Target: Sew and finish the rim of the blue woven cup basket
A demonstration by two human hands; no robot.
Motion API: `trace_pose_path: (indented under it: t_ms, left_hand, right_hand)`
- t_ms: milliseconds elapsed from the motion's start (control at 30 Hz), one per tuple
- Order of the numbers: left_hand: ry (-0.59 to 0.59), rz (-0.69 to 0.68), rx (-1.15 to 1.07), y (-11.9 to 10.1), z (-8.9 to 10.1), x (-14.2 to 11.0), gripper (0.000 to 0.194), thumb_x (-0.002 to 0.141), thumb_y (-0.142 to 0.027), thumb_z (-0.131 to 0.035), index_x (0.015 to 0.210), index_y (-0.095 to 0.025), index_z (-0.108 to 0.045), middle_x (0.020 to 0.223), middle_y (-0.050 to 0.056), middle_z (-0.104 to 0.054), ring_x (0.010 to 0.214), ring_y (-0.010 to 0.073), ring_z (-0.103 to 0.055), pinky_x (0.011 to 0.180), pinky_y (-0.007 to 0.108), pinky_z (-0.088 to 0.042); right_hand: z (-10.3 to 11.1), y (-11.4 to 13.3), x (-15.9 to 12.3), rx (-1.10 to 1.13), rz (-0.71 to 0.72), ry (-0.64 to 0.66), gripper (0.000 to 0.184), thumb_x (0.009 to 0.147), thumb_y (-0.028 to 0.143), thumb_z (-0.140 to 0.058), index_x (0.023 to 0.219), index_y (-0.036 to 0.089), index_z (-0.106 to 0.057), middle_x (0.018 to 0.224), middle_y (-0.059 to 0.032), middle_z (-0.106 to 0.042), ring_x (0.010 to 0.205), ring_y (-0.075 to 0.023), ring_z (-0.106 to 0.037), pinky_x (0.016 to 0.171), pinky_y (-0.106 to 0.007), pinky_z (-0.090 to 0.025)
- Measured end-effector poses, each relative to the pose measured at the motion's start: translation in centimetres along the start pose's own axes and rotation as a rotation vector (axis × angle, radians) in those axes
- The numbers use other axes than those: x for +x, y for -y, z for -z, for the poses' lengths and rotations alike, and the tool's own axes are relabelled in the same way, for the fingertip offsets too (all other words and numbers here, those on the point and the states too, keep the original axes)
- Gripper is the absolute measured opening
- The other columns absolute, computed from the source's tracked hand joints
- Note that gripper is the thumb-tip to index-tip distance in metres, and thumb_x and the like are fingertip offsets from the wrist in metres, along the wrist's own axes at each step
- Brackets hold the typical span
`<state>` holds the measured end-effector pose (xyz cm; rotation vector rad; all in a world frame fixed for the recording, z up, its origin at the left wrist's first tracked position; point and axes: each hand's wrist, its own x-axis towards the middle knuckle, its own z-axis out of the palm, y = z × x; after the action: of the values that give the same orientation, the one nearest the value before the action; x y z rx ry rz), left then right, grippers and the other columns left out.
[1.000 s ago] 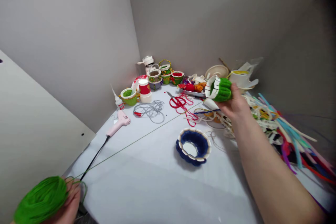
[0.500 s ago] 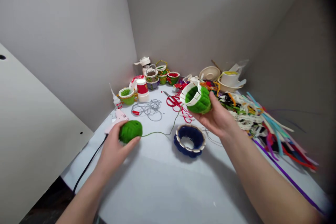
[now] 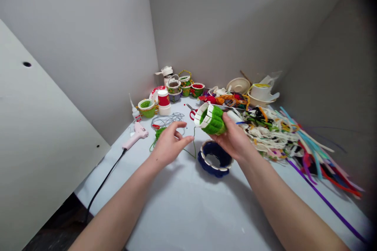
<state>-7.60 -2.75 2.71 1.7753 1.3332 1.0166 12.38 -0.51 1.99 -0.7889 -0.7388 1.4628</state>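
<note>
Cup, one: green, with white slatted rim; was tilted above the table, gripped by the right hand, whose fingers curled about its side. Left hand: was empty, fingers half curled and parted from the thumb, near the cup. Yarn, green: lay just beyond the left hand, partly hidden by it; a strand hung below the cup's rim. Bowl, dark blue: stood on the table, partly behind the right hand.

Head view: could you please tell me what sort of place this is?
Probably a craft workspace: a glue gun and scissors lie on the table, and the right hand holds a green cup.
</note>
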Motion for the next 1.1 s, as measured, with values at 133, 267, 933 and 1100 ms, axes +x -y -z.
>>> trace_pose_path:
  t_ms: [133,267,933,1100]
  left_hand:
    - [0.111,0.161,-0.524,0.6,-2.3,-0.1,0.031,0.075,-0.038,-0.063,0.096,-0.015,-0.058,0.068,0.0,-0.056,0.056,0.0087,-0.048,0.054,0.021,-0.038]
    - [-0.054,0.102,-0.438,1.9,-1.8,-0.8,0.022,0.078,-0.036,-0.06,0.082,-0.015,-0.062,0.063,-0.002,-0.051,0.059,0.0082,-0.046,0.056,0.02,-0.036]
    - [-0.253,0.116,-0.411,2.9,-2.7,-2.2,0.02,0.077,-0.035,-0.06,0.076,-0.015,-0.062,0.067,-0.001,-0.056,0.062,0.0099,-0.046,0.06,0.021,-0.036]
    - [-0.29,0.099,-0.367,3.2,-2.6,-2.2,0.021,0.078,-0.035,-0.059,0.075,-0.015,-0.061,0.064,-0.002,-0.053,0.06,0.0098,-0.044,0.057,0.022,-0.034]
  right_hand:
    - [-0.3,-1.1,-0.5,-0.041,-0.007,0.057,0.03,0.079,0.045,-0.064,0.102,0.026,-0.062,0.105,-0.0023,-0.069,0.085,-0.0166,-0.066,0.066,-0.028,-0.055]
    - [0.1,-1.6,-0.5,-0.059,-0.025,0.1,0.03,0.077,0.042,-0.067,0.101,0.024,-0.062,0.104,-0.0025,-0.068,0.086,-0.0169,-0.066,0.07,-0.03,-0.055]
    - [-0.9,-1.8,-1.1,-0.185,-0.058,-0.137,0.026,0.07,0.043,-0.072,0.08,0.022,-0.06,0.083,-0.0006,-0.069,0.067,-0.0183,-0.066,0.054,-0.031,-0.056]
    - [-1.3,-1.8,-1.5,-0.237,-0.049,-0.132,0.026,0.07,0.044,-0.072,0.078,0.023,-0.058,0.074,0.0011,-0.067,0.065,-0.018,-0.065,0.05,-0.029,-0.055]
